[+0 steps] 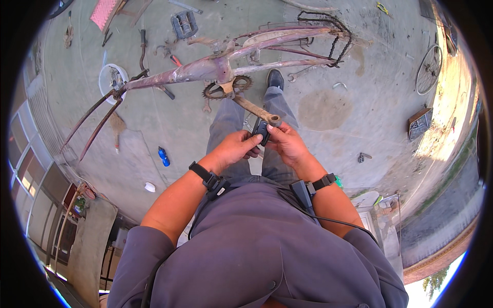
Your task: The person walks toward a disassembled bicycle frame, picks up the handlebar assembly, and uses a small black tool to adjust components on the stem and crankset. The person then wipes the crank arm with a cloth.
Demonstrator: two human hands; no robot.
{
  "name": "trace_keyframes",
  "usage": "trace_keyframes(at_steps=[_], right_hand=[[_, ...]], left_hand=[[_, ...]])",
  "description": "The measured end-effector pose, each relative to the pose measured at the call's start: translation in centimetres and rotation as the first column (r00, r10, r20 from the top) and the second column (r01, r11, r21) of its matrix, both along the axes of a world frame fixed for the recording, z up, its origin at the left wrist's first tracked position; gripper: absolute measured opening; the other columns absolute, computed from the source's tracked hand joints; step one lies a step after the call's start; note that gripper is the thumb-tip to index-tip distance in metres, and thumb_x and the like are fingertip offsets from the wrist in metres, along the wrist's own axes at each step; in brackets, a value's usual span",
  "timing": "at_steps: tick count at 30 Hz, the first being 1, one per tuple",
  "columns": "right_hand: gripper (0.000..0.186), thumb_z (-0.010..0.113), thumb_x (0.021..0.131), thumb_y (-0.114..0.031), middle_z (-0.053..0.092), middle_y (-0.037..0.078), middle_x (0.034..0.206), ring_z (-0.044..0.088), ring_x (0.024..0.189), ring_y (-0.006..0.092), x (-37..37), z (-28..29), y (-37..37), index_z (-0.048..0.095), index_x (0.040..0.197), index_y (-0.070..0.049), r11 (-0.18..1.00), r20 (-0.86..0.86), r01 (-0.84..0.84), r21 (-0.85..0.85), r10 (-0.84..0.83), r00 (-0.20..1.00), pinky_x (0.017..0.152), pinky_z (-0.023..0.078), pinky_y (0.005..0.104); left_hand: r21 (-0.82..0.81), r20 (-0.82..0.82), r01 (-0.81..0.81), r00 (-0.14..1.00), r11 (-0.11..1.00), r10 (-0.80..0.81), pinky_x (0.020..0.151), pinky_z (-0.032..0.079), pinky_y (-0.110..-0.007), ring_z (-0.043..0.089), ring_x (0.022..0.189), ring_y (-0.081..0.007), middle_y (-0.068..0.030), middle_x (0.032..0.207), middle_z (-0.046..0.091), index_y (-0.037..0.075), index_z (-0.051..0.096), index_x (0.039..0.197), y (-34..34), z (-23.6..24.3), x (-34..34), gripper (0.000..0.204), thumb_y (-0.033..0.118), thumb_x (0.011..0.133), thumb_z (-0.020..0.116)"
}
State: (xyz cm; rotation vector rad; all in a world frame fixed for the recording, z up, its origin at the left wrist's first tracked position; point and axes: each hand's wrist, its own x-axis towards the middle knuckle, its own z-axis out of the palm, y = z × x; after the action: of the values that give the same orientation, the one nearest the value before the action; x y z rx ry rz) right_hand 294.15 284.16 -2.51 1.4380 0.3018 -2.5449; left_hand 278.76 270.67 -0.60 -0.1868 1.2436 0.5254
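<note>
A worn, reddish bicycle frame [179, 74] stretches across the floor before me, with its toothed chainring [212, 91] near the middle. From there a rusty crank arm [252, 109] points toward me, a hole showing at its end. Close under that end is a black bicycle pedal [261, 128], pinched from the left by my left hand [237, 147]. My right hand [288, 145] closes on the pedal's other side, its fingertips beside the crank end. Whether the pedal's axle sits in the crank hole is hidden. A dark chain [351, 38] hangs at the frame's far right end.
Another pedal [184, 24] lies beyond the frame. A white bucket [112, 77] stands at the fork, near a brush [117, 123] and a blue bottle [164, 156]. To the right are a wrench [299, 75], a wheel [429, 69] and a metal box [420, 123].
</note>
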Motion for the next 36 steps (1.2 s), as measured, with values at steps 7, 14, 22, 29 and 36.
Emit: trace_keyframes(at_steps=[7, 14, 22, 29, 36], right_hand=[[0.029, 0.063, 0.099, -0.025, 0.068, 0.004, 0.108, 0.067, 0.096, 0.0149, 1.1, -0.1, 1.8, 0.058, 0.12, -0.006, 1.0, 0.024, 0.013, 0.024, -0.014, 1.0, 0.087, 0.055, 0.0366], [0.033, 0.066, 0.097, -0.025, 0.068, 0.004, 0.108, 0.067, 0.096, 0.0144, 2.0, -0.5, 2.7, 0.059, 0.122, -0.006, 1.0, 0.0, -0.022, 0.019, 0.022, 1.0, 0.085, 0.055, 0.0357], [0.034, 0.068, 0.096, -0.027, 0.067, 0.004, 0.111, 0.066, 0.101, 0.0158, 2.3, -0.6, 3.2, 0.059, 0.123, -0.006, 0.999, -0.025, -0.05, 0.013, 0.05, 0.998, 0.087, 0.054, 0.0364], [0.035, 0.068, 0.096, -0.027, 0.067, 0.004, 0.113, 0.066, 0.103, 0.016, 2.3, -0.3, 3.4, 0.059, 0.123, -0.006, 0.997, -0.037, -0.07, 0.018, 0.071, 0.997, 0.088, 0.054, 0.0369], [0.035, 0.068, 0.096, -0.027, 0.067, 0.003, 0.112, 0.065, 0.1, 0.0143, 1.7, -0.4, 2.9, 0.059, 0.123, -0.007, 0.996, -0.031, -0.083, 0.014, 0.083, 0.996, 0.085, 0.053, 0.0343]], left_hand=[[-0.017, -0.002, -0.036, 0.999, 0.999, 0.036, 0.082, 0.055, -0.033, 0.068, 0.09, -0.0188, -0.0111, 0.101, 0.069, 0.002, 0.056, 0.111, 1.0, -0.1, 0.5, 0.042, 0.043, 0.099, 0.06], [-0.009, -0.024, -0.051, 0.998, 0.999, 0.051, 0.084, 0.053, -0.033, 0.068, 0.093, -0.0181, -0.0091, 0.103, 0.068, 0.003, 0.057, 0.116, 2.3, 0.4, 1.1, 0.043, 0.042, 0.1, 0.059], [0.027, -0.021, -0.063, 0.998, 0.998, 0.063, 0.084, 0.053, -0.032, 0.067, 0.093, -0.0173, -0.0086, 0.103, 0.068, 0.003, 0.06, 0.114, 2.9, 0.2, 1.7, 0.044, 0.045, 0.099, 0.059], [0.031, -0.031, -0.067, 0.997, 0.997, 0.068, 0.084, 0.053, -0.032, 0.068, 0.093, -0.0175, -0.0097, 0.103, 0.069, 0.002, 0.06, 0.116, 3.0, 0.3, 1.8, 0.046, 0.045, 0.099, 0.06], [0.042, -0.029, -0.103, 0.994, 0.994, 0.104, 0.084, 0.052, -0.032, 0.067, 0.092, -0.017, -0.0086, 0.101, 0.068, 0.003, 0.057, 0.116, 2.2, 0.3, 1.4, 0.044, 0.044, 0.099, 0.059]])
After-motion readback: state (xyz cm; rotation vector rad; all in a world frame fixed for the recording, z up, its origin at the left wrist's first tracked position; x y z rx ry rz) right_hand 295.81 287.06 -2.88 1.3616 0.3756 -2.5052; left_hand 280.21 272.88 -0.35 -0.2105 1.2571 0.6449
